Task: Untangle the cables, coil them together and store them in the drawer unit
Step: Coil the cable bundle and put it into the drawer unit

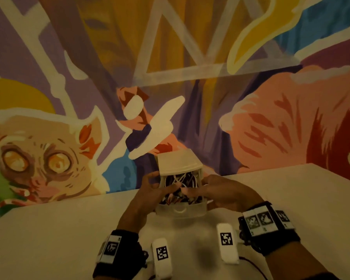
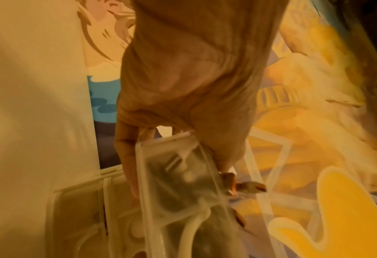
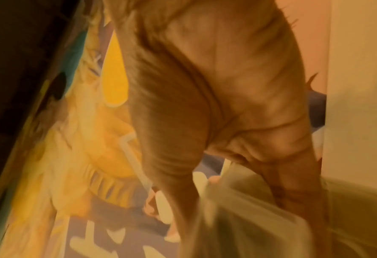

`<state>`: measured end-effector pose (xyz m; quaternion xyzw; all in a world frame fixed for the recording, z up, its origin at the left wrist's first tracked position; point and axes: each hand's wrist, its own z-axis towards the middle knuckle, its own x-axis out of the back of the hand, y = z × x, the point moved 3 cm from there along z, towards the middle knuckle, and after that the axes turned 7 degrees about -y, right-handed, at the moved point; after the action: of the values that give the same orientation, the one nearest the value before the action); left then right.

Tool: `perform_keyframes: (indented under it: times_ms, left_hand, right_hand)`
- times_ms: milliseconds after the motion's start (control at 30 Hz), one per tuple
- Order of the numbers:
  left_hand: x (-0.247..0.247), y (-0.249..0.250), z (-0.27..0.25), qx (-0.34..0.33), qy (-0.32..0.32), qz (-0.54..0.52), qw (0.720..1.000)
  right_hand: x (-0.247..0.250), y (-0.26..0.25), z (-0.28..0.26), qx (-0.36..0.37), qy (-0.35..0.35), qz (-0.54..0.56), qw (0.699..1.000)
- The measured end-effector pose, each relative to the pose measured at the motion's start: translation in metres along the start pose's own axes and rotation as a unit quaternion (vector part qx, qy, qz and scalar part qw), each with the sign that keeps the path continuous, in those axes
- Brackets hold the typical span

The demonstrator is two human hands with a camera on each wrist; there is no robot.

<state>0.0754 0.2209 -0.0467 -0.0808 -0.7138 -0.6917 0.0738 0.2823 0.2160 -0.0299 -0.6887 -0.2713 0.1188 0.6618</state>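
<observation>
While both hands close in from either side, the drawer (image 1: 180, 209) stands pulled out from the front of the drawer unit (image 1: 179, 164), and the cables (image 1: 180, 188) lie heaped inside it, directly between and under the fingers. One left hand (image 1: 150, 190) curls round the drawer's left wall, thumb over the rim; the left wrist view shows its fingers (image 2: 128, 165) wrapped along the clear plastic edge (image 2: 174, 174). One right hand (image 1: 216, 190) grips the right wall in the same way, thumb reaching over the cable heap; its wrist view is blurred, showing only the hand (image 3: 227, 104) against pale plastic (image 3: 249, 218).

One unit and one open drawer are visible. The cables cannot be counted: a tangle of white and dark strands, thin and looped. The unit is small, boxy, off-white plastic with a flat ribbed top; the drawer is translucent with a curved pull notch in front. It sits on a plain pale surface (image 1: 59, 235), before a painted mural wall (image 1: 49, 148).
</observation>
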Motion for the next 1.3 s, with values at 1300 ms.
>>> perform_keyframes:
  times_ms: [1300]
  left_hand:
    - [-0.01,0.016,0.006,-0.197,0.24,0.303,0.901]
  right_hand:
    - [0.017,-0.009,0.031,0.071,0.278,-0.365,0.886]
